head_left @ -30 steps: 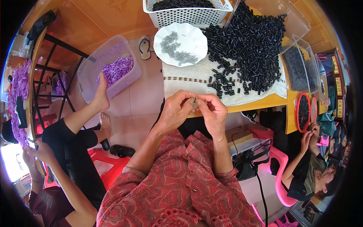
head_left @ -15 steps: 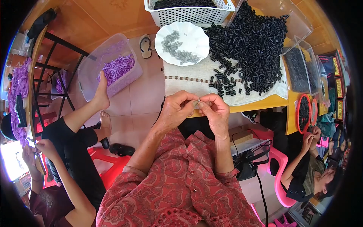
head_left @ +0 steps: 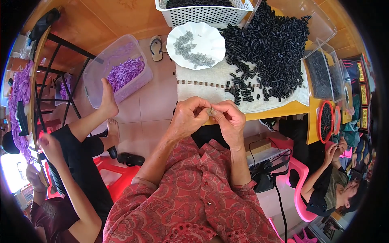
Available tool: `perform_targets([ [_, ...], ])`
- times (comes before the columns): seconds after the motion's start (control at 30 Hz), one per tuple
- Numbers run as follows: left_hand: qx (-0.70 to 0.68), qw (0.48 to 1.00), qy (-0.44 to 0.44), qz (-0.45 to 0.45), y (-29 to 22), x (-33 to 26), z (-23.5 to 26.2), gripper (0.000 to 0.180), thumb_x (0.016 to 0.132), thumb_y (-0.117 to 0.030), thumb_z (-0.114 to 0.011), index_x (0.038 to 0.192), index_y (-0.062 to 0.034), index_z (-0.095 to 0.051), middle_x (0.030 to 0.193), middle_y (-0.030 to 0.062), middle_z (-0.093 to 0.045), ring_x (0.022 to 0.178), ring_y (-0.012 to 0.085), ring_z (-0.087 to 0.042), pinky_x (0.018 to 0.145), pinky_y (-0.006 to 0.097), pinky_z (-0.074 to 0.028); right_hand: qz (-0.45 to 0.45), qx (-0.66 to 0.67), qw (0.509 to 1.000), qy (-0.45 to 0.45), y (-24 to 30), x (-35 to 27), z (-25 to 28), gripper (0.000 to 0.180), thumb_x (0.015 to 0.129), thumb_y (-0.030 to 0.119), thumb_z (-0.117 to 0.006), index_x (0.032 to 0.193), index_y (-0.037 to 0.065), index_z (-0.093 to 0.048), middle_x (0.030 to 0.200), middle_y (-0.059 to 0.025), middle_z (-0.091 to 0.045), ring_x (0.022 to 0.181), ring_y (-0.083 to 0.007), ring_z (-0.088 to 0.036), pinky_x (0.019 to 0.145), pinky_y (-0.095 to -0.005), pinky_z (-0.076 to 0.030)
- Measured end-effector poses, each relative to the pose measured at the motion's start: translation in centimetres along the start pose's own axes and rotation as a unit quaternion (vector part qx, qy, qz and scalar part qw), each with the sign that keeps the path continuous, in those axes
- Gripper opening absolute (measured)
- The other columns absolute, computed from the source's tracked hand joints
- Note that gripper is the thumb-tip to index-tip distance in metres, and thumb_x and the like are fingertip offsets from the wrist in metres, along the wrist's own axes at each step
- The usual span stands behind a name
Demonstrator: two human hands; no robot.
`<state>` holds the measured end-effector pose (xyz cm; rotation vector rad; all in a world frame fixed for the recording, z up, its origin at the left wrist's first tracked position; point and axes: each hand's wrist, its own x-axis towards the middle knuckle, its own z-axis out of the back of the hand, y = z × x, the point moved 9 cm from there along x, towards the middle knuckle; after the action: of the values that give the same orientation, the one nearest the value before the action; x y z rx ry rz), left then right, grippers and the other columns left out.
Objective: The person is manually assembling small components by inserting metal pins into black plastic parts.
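Just off the table's front edge, my left hand (head_left: 191,115) and my right hand (head_left: 229,120) meet fingertip to fingertip. Thumb and index finger of each are pinched together. Whatever sits between the tips is too small and covered to name. Beyond them, a white scalloped plate (head_left: 216,46) carries two clusters of small clear-grey pieces (head_left: 184,45). To its right, a large heap of short black tubular pieces (head_left: 271,52) spreads over a cream cloth (head_left: 194,91), with several loose ones at its near edge.
A white perforated basket (head_left: 202,17) of black pieces stands behind the plate. Clear bins (head_left: 324,73) and a red-rimmed round tray (head_left: 325,121) are at right. A tub (head_left: 91,77) of purple strips is on the floor at left. One person (head_left: 77,202) sits left, another (head_left: 332,182) right.
My hands stay nearly in place, still pinched together, with a slight shift of the fingertips. At left, the other person's hands have moved apart.
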<state>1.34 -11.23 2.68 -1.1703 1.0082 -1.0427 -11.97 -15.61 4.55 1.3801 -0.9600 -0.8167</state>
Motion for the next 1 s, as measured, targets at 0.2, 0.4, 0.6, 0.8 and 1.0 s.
perform_targets([
  [0.2, -0.003, 1.000, -0.012, -0.022, -0.2, -0.1, -0.1, 0.007, 0.087, 0.002, -0.058, 0.092, 0.0027, -0.062, 0.074, 0.0006, -0.061, 0.060, 0.0043, -0.057, 0.052, 0.020, -0.047, 0.100, -0.113, 0.989, -0.008, 1.9, 0.1, 0.0, 0.016, 0.081, -0.012, -0.065, 0.093, -0.001, -0.069, 0.085, -0.0068, -0.062, 0.074, -0.0107, -0.060, 0.063, -0.0219, -0.048],
  [0.4, -0.077, 0.997, -0.009, -0.015, -0.6, -0.1, -0.3, 0.010, 0.085, 0.002, -0.061, 0.094, 0.0024, -0.064, 0.084, 0.0048, -0.062, 0.070, 0.0064, -0.058, 0.062, 0.022, -0.049, -0.004, 0.054, 0.998, -0.042, -0.2, -0.4, 0.5, 0.019, 0.084, -0.010, -0.065, 0.101, -0.003, -0.063, 0.089, -0.0041, -0.062, 0.075, -0.0082, -0.059, 0.064, -0.0207, -0.049],
  [0.6, -0.153, 0.986, 0.044, -0.052, -2.1, -0.1, -0.7, 0.012, 0.089, 0.003, -0.060, 0.100, 0.0033, -0.065, 0.093, 0.0055, -0.062, 0.077, 0.0089, -0.063, 0.071, 0.023, -0.053, 0.018, 0.075, 0.996, -0.045, 1.0, -0.3, 0.7, 0.020, 0.083, -0.011, -0.066, 0.101, -0.003, -0.061, 0.090, -0.0041, -0.062, 0.074, -0.0075, -0.060, 0.064, -0.0200, -0.049],
  [0.8, -0.249, 0.967, 0.044, 0.026, -0.5, -0.2, -0.8, 0.012, 0.091, -0.001, -0.062, 0.101, 0.0032, -0.066, 0.090, 0.0055, -0.067, 0.079, 0.0102, -0.064, 0.075, 0.024, -0.054, 0.139, -0.112, 0.983, -0.044, 3.7, -0.5, 0.3, 0.022, 0.079, -0.012, -0.068, 0.097, 0.000, -0.063, 0.090, -0.0069, -0.062, 0.070, -0.0089, -0.060, 0.059, -0.0213, -0.049],
  [1.0, -0.292, 0.955, 0.038, 0.040, 0.3, -0.3, -1.0, 0.014, 0.090, 0.003, -0.060, 0.103, 0.0033, -0.065, 0.088, 0.0057, -0.068, 0.080, 0.0108, -0.064, 0.078, 0.027, -0.055, 0.116, -0.088, 0.988, -0.047, 3.4, -0.4, 0.5, 0.020, 0.081, -0.010, -0.067, 0.098, 0.000, -0.064, 0.092, -0.0076, -0.064, 0.072, -0.0097, -0.061, 0.060, -0.0215, -0.050],
])
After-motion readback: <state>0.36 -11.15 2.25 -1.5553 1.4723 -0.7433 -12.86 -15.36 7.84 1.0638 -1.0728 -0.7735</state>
